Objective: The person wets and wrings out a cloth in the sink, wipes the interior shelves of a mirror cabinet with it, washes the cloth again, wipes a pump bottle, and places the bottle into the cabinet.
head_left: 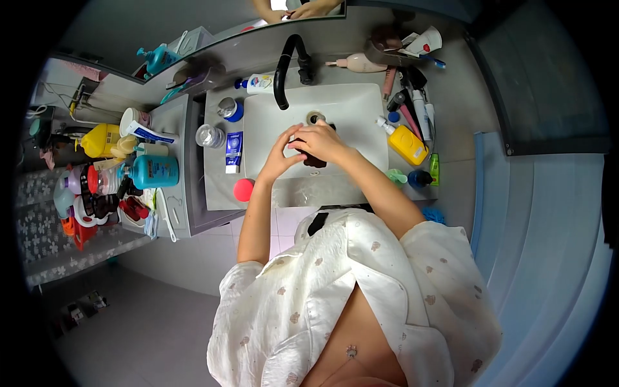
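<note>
My two hands meet above the white sink (261, 129). Between and below them shows a dark brown, lumpy thing (314, 161), mostly covered by my fingers, so its kind does not show. My right hand (324, 143) curls over it from above. On its other side, the fingers of my left hand (282, 157) bend around it, their tips close to my right fingers. Just beyond the hands lies the drain (314, 118), and over the basin arches a black faucet (282, 77).
Left of the basin are a blue-and-white tube (234, 153), a clear jar (210, 136) and a pink round item (244, 189). On the right lie a yellow bottle (407, 144), a dark blue bottle (420, 178) and several cosmetics. A washing-machine-like cabinet holds a teal pump bottle (155, 171).
</note>
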Action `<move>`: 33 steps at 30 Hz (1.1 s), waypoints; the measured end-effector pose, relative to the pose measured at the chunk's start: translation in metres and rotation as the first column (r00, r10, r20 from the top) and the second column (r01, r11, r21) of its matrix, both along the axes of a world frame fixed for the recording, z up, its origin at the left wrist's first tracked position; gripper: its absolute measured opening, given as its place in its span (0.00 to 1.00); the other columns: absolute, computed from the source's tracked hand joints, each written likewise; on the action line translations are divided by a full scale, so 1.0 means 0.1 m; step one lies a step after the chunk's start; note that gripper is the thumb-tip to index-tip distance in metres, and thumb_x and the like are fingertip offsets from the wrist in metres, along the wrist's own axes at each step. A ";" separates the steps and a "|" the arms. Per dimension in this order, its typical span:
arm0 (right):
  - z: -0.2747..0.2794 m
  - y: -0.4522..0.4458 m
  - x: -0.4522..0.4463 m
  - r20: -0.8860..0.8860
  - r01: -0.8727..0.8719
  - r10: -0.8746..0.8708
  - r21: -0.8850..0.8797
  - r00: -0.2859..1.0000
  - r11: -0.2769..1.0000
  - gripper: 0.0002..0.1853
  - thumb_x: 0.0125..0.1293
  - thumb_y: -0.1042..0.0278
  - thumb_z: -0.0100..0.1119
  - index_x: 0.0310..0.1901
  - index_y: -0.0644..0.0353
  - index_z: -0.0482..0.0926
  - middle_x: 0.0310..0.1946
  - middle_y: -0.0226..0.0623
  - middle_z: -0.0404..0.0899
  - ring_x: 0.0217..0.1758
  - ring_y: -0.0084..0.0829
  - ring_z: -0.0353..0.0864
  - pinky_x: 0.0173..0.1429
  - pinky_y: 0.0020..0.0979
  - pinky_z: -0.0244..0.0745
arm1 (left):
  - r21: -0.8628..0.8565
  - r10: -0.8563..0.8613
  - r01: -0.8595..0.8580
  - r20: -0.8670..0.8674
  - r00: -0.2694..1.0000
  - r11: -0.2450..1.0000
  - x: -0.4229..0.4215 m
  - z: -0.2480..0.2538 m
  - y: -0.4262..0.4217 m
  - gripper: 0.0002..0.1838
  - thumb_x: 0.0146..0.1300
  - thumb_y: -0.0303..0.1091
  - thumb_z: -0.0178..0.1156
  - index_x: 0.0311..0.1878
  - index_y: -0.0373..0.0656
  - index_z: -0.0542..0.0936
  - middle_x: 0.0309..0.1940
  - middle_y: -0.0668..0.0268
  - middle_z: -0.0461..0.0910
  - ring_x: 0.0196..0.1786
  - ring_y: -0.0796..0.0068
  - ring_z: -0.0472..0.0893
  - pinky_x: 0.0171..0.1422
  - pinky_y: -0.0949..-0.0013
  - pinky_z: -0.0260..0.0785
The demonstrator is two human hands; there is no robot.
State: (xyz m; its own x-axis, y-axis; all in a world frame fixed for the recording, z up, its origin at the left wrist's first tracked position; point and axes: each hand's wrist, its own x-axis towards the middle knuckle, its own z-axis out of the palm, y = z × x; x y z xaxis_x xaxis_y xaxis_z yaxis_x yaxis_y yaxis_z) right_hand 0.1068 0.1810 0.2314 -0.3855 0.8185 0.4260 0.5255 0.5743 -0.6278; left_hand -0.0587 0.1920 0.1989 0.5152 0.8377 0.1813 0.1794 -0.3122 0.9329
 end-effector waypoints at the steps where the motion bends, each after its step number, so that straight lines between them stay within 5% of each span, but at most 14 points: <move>1: 0.06 0.03 0.04 0.008 -0.053 0.055 -0.169 0.998 0.984 0.13 0.56 0.55 0.51 0.28 0.54 0.79 0.27 0.34 0.78 0.29 0.37 0.76 0.34 0.34 0.68 | -0.207 -0.011 0.021 0.048 0.999 0.978 0.00 0.05 -0.03 0.27 0.44 0.33 0.66 0.51 0.42 0.72 0.40 0.61 0.74 0.44 0.68 0.71 0.53 0.68 0.61; 6: 0.13 0.13 0.19 -0.043 0.043 -0.052 -0.173 0.998 0.984 0.17 0.55 0.49 0.51 0.28 0.55 0.78 0.25 0.38 0.77 0.31 0.40 0.76 0.38 0.37 0.69 | -0.026 -0.007 0.003 -0.157 0.988 1.000 0.07 0.21 -0.01 0.12 0.47 0.30 0.63 0.38 0.39 0.78 0.35 0.62 0.75 0.42 0.68 0.72 0.49 0.69 0.62; 8: 0.19 0.13 0.23 0.053 0.063 -0.049 -0.321 0.997 0.945 0.21 0.54 0.44 0.52 0.29 0.56 0.78 0.26 0.42 0.77 0.32 0.44 0.76 0.40 0.38 0.70 | 0.236 0.096 -0.051 -0.184 0.978 0.970 0.06 0.27 0.02 0.08 0.51 0.28 0.59 0.35 0.37 0.77 0.33 0.62 0.75 0.41 0.68 0.71 0.48 0.70 0.63; 9: 0.26 0.11 0.26 0.110 0.072 -0.031 -0.396 0.993 0.916 0.24 0.51 0.40 0.54 0.31 0.56 0.78 0.28 0.45 0.78 0.35 0.46 0.76 0.42 0.40 0.70 | 0.207 0.179 -0.174 -0.005 0.984 0.963 0.07 0.32 0.02 0.06 0.53 0.27 0.56 0.32 0.34 0.76 0.28 0.63 0.73 0.36 0.70 0.71 0.42 0.70 0.63; 13: 0.47 0.04 0.41 0.395 0.081 0.149 -0.510 0.906 0.856 0.18 0.48 0.49 0.60 0.36 0.53 0.79 0.28 0.44 0.78 0.34 0.43 0.77 0.41 0.39 0.71 | 0.079 0.285 -0.279 -0.081 0.955 0.957 -0.09 0.45 0.04 0.07 0.57 0.30 0.54 0.31 0.34 0.73 0.20 0.68 0.68 0.27 0.78 0.67 0.32 0.75 0.60; 16: 0.41 0.10 0.40 0.366 0.202 -0.045 -0.404 0.930 0.892 0.12 0.49 0.55 0.59 0.32 0.52 0.81 0.30 0.39 0.79 0.36 0.39 0.78 0.42 0.37 0.71 | -0.197 0.255 -0.263 -0.068 0.965 0.944 -0.10 0.43 0.08 0.11 0.63 0.35 0.49 0.31 0.37 0.72 0.22 0.75 0.65 0.29 0.85 0.63 0.32 0.79 0.57; 17: 0.28 0.17 0.41 0.180 0.158 -0.084 -0.444 0.980 0.882 0.12 0.47 0.63 0.60 0.35 0.54 0.80 0.27 0.39 0.78 0.32 0.39 0.78 0.40 0.35 0.71 | -0.295 0.151 -0.139 0.017 0.988 0.945 -0.06 0.40 0.09 0.12 0.61 0.38 0.51 0.29 0.38 0.72 0.21 0.76 0.66 0.27 0.85 0.63 0.29 0.77 0.56; 20: 0.38 0.12 0.51 -0.196 -0.007 -0.107 -0.505 0.975 0.863 0.16 0.46 0.69 0.60 0.41 0.57 0.77 0.26 0.39 0.78 0.32 0.38 0.76 0.40 0.33 0.71 | -0.447 -0.276 0.106 -0.335 0.901 0.888 0.03 0.64 0.10 0.14 0.55 0.41 0.59 0.26 0.39 0.74 0.21 0.74 0.67 0.21 0.85 0.61 0.24 0.78 0.53; 21: 0.40 0.08 0.58 -0.199 -0.069 -0.024 -0.448 0.980 0.891 0.21 0.46 0.72 0.60 0.46 0.60 0.73 0.32 0.39 0.77 0.34 0.35 0.75 0.42 0.30 0.71 | -0.413 -0.273 0.130 -0.309 0.911 0.901 0.05 0.56 0.11 0.14 0.54 0.40 0.60 0.24 0.39 0.74 0.19 0.74 0.66 0.18 0.85 0.61 0.22 0.76 0.53; 24: 0.66 -0.30 0.92 -0.219 0.086 -0.178 -0.375 0.959 0.923 0.22 0.48 0.69 0.62 0.48 0.59 0.72 0.40 0.39 0.75 0.38 0.32 0.75 0.45 0.29 0.70 | -0.349 0.006 0.038 0.124 0.992 0.936 0.23 0.45 0.00 0.11 0.59 0.38 0.55 0.34 0.37 0.76 0.29 0.70 0.73 0.31 0.82 0.71 0.38 0.78 0.63; 26: 0.66 -0.57 1.21 -0.342 0.204 -0.354 -0.404 0.870 0.892 0.21 0.50 0.69 0.62 0.48 0.59 0.71 0.44 0.40 0.73 0.43 0.31 0.75 0.49 0.30 0.70 | -0.664 0.226 0.005 0.261 0.938 0.747 0.22 0.39 -0.03 0.14 0.62 0.38 0.51 0.43 0.38 0.73 0.35 0.65 0.75 0.39 0.79 0.74 0.45 0.75 0.66; 29: 0.54 -1.09 1.49 -0.398 0.325 -0.526 -0.470 0.751 0.821 0.26 0.51 0.70 0.63 0.52 0.61 0.67 0.49 0.42 0.70 0.51 0.34 0.72 0.55 0.32 0.67 | -0.748 0.345 -0.006 0.299 0.889 0.663 0.31 0.35 -0.06 0.13 0.63 0.39 0.50 0.42 0.39 0.72 0.35 0.64 0.75 0.39 0.77 0.75 0.42 0.73 0.68; 31: 0.31 -1.40 1.53 -0.375 0.363 -0.539 -0.447 0.754 0.818 0.29 0.51 0.70 0.63 0.55 0.62 0.63 0.52 0.44 0.67 0.55 0.36 0.69 0.58 0.33 0.65 | -0.689 0.435 -0.312 0.006 0.900 0.654 0.28 0.06 -0.02 0.14 0.64 0.39 0.48 0.46 0.39 0.69 0.39 0.62 0.75 0.43 0.71 0.75 0.46 0.68 0.70; 33: 0.12 -1.65 1.48 -0.266 0.426 -0.580 -0.461 0.770 0.778 0.37 0.50 0.71 0.63 0.60 0.63 0.55 0.56 0.48 0.63 0.59 0.39 0.64 0.61 0.35 0.60 | -0.719 0.468 -0.300 0.040 0.883 0.627 0.36 0.05 -0.08 0.14 0.64 0.39 0.47 0.46 0.39 0.69 0.39 0.61 0.75 0.43 0.70 0.76 0.47 0.67 0.70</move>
